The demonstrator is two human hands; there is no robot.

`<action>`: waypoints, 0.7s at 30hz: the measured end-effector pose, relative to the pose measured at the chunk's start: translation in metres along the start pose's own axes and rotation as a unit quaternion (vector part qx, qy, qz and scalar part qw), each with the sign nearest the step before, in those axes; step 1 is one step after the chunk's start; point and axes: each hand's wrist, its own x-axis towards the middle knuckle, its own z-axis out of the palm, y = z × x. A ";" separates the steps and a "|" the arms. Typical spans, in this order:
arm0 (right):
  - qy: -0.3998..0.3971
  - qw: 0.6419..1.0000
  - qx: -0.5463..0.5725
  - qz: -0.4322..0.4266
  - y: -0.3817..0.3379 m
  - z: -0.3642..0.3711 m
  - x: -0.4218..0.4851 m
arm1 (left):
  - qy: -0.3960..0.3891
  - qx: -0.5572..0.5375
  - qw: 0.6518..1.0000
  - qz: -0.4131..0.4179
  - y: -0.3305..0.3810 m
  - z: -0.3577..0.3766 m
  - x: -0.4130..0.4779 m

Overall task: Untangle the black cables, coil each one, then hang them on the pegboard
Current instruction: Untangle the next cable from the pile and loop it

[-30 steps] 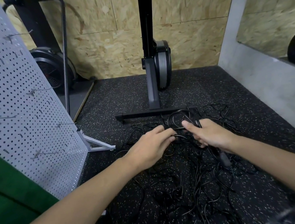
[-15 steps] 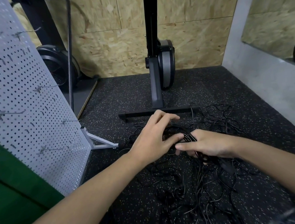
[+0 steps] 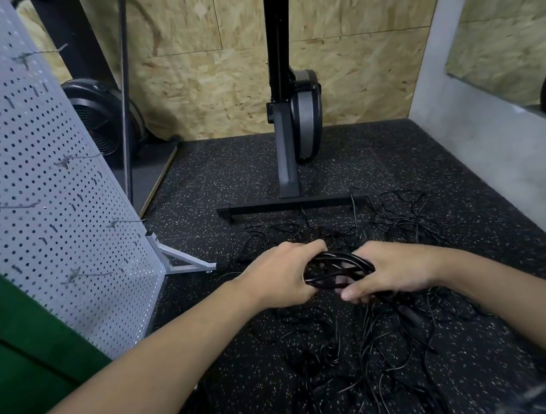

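A small coil of black cable (image 3: 336, 266) sits between my two hands, just above the floor. My left hand (image 3: 281, 275) grips the coil's left side with fingers curled over it. My right hand (image 3: 396, 269) holds the right side, thumb pointing left under the loops. Below and behind the hands a tangle of black cables (image 3: 375, 341) spreads over the speckled black floor mat. The white pegboard (image 3: 36, 199) stands tilted at the left, with several bare metal hooks (image 3: 85, 276) sticking out.
A black exercise machine stands on a T-shaped base (image 3: 293, 202) just beyond the cables. A fan wheel machine (image 3: 102, 120) sits behind the pegboard. The pegboard's white foot (image 3: 182, 263) juts onto the mat. A grey wall (image 3: 503, 153) bounds the right; a green surface (image 3: 16, 355) lies lower left.
Both hands have drawn back toward me and closed together. Loose loops that lay under the fingers are now gathered into a tight coil held between the two hands.
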 end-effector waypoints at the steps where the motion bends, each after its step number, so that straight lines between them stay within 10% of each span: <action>1: 0.027 1.000 -0.003 0.001 -0.002 0.001 0.000 | -0.008 0.009 1.000 -0.019 0.001 -0.001 0.000; 10: 0.057 0.987 -0.138 0.053 -0.008 0.013 0.005 | 0.010 0.068 0.996 -0.055 0.002 -0.003 0.001; 21: 0.154 0.975 -0.129 0.098 0.006 0.002 0.004 | -0.044 -0.139 0.978 -0.150 -0.048 0.001 -0.016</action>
